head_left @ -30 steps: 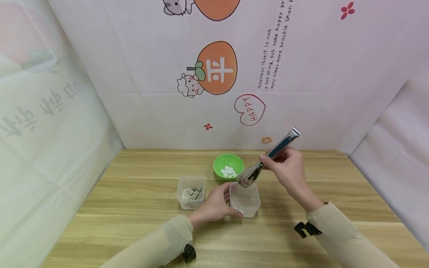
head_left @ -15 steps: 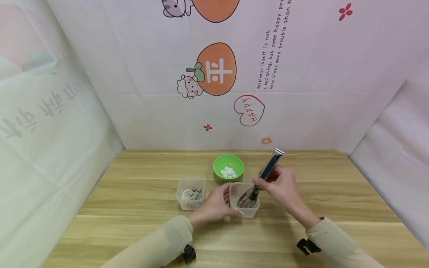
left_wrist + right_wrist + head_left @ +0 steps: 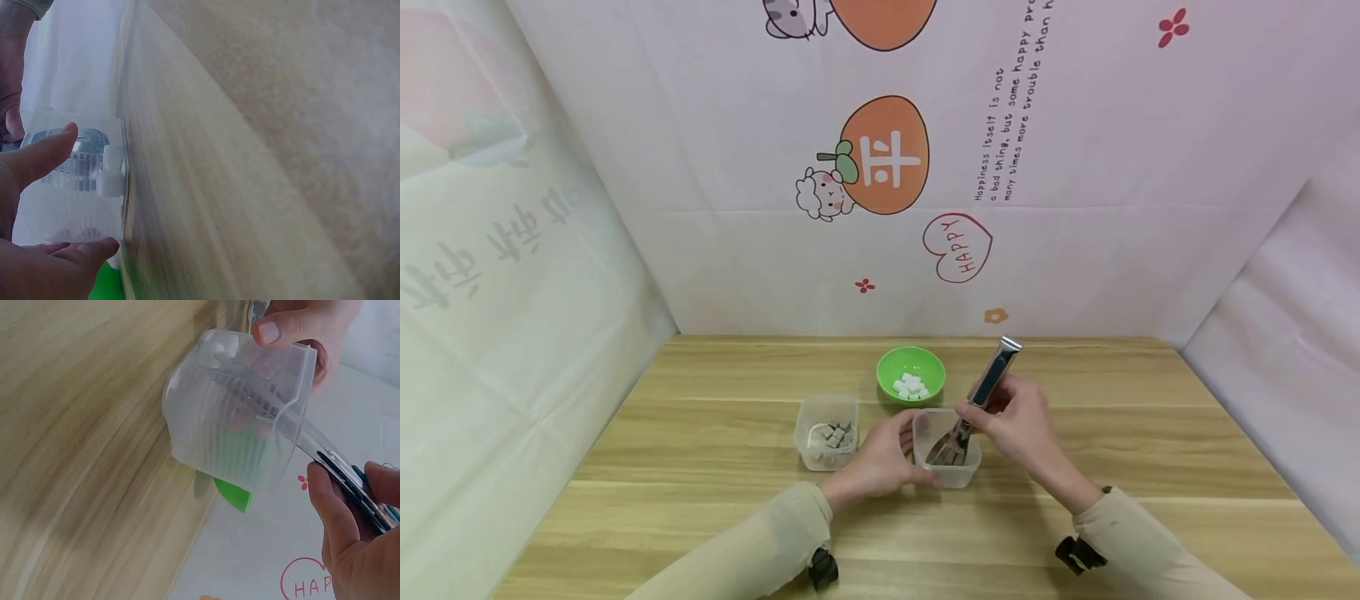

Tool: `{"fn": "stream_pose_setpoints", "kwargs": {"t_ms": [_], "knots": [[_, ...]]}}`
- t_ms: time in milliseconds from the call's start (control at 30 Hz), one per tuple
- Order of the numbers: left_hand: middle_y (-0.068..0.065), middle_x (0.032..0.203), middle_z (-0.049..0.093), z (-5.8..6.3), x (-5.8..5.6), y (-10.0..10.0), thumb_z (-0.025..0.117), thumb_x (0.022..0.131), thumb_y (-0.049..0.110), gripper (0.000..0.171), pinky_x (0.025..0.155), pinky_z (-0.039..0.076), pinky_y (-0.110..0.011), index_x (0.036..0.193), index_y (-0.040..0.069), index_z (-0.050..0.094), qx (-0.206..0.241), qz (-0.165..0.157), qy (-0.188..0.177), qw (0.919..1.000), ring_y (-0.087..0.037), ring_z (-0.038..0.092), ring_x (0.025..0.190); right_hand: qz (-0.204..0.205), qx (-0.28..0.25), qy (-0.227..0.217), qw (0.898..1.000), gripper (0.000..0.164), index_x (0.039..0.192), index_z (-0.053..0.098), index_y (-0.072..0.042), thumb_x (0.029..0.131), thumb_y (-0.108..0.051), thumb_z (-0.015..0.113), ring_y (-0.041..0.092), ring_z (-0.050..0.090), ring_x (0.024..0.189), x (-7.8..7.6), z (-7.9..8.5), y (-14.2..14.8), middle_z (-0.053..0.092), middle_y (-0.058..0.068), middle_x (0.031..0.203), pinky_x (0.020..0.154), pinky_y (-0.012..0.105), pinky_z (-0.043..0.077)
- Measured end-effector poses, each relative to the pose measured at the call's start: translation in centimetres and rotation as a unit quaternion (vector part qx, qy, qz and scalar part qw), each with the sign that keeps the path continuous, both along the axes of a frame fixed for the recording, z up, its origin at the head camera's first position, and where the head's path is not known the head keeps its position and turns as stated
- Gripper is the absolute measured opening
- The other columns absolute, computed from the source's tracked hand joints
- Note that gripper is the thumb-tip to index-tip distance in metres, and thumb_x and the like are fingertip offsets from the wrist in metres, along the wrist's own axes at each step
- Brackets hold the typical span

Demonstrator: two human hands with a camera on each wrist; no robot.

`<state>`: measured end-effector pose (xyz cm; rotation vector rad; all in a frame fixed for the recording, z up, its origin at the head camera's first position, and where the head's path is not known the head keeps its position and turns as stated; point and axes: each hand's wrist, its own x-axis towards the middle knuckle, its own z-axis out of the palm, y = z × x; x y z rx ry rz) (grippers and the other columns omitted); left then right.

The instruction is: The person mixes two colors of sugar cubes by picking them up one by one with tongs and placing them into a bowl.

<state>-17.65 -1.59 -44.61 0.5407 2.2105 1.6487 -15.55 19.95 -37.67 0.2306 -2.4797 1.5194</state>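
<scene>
Two grips are closed: the left hand [image 3: 880, 460] holds a tub [image 3: 955, 476] at five o'clock from a green bowl [image 3: 913, 360], seemingly steadying it while the right hand [image 3: 1021, 423] pinches tongs [image 3: 990, 385] dipped inside.

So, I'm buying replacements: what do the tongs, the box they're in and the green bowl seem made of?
Tongs: apparently shiny metal, by their bright glints; dark handle strips, material unclear. Box: probably frosted plastic; tongs show hazily through. Green bowl: likely smooth plastic, evenly coloured.

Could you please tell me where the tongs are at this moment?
In the head view, right of centre, the tongs slant from the right hand down into the clear container that the left hand holds.
</scene>
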Motion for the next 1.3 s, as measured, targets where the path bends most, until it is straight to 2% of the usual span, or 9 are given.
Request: {"fn": "stream_pose_setpoints", "kwargs": {"t_ms": [200,367,567,767,1067,1300], "knots": [[-0.018,0.154,0.053,0.0,0.0,0.0,0.097,0.068,0.001,0.105,0.117,0.044,-0.039,0.157,0.001,0.041,-0.008,0.002,0.002,1.0,-0.033,0.052,0.141,-0.01,-0.022,-0.013,1.0,0.016,0.094,0.069,0.003,0.088,-0.001,0.083,0.021,0.068,0.07,-0.1,0.2,0.1,0.071,0.01,0.081,0.059,0.03,0.064],[-0.02,0.158,0.047,0.0,0.0,0.0,0.098,0.069,0.003,0.106,0.118,0.043,-0.039,0.158,0.001,0.04,-0.01,0.004,0.0,0.9999,-0.033,0.05,0.143,-0.024,-0.035,-0.011,0.999,0.019,0.097,0.068,0.005,0.089,-0.003,0.083,0.024,0.07,0.073,-0.3,0.4,0.6,0.072,0.012,0.083,0.06,0.028,0.064],[-0.019,0.158,0.048,0.1,0.1,0.0,0.097,0.069,0.001,0.106,0.119,0.042,-0.038,0.158,0.001,0.04,-0.008,0.004,-0.001,1.0,-0.033,0.05,0.143,-0.019,-0.025,-0.012,0.999,0.02,0.096,0.068,0.003,0.089,-0.005,0.084,0.019,0.069,0.073,-0.3,0.5,1.1,0.072,0.011,0.083,0.062,0.027,0.063],[-0.018,0.158,0.049,0.2,0.1,-0.1,0.097,0.069,0.001,0.105,0.119,0.042,-0.04,0.158,0.002,0.04,-0.003,0.003,-0.004,1.0,-0.032,0.049,0.144,-0.009,0.006,-0.006,1.0,0.02,0.094,0.068,0.0,0.088,-0.007,0.086,0.021,0.068,0.071,-0.2,0.0,0.8,0.071,0.008,0.079,0.06,0.026,0.059],[-0.017,0.159,0.048,0.1,0.0,0.0,0.098,0.069,0.003,0.106,0.119,0.042,-0.038,0.158,0.002,0.04,-0.012,0.005,-0.002,0.9999,-0.032,0.049,0.144,-0.019,-0.002,0.007,1.0,0.016,0.092,0.069,0.002,0.088,-0.001,0.084,0.019,0.069,0.068,-0.5,-0.4,0.8,0.071,0.009,0.078,0.057,0.026,0.059],[-0.018,0.159,0.047,0.1,0.0,0.0,0.098,0.069,0.004,0.109,0.119,0.042,-0.039,0.159,0.001,0.038,-0.014,0.002,-0.001,0.9999,-0.032,0.049,0.144,-0.036,-0.031,-0.003,0.999,0.018,0.095,0.067,0.005,0.09,-0.003,0.082,0.019,0.07,0.072,-0.5,0.3,1.0,0.072,0.013,0.082,0.061,0.028,0.064]]}}
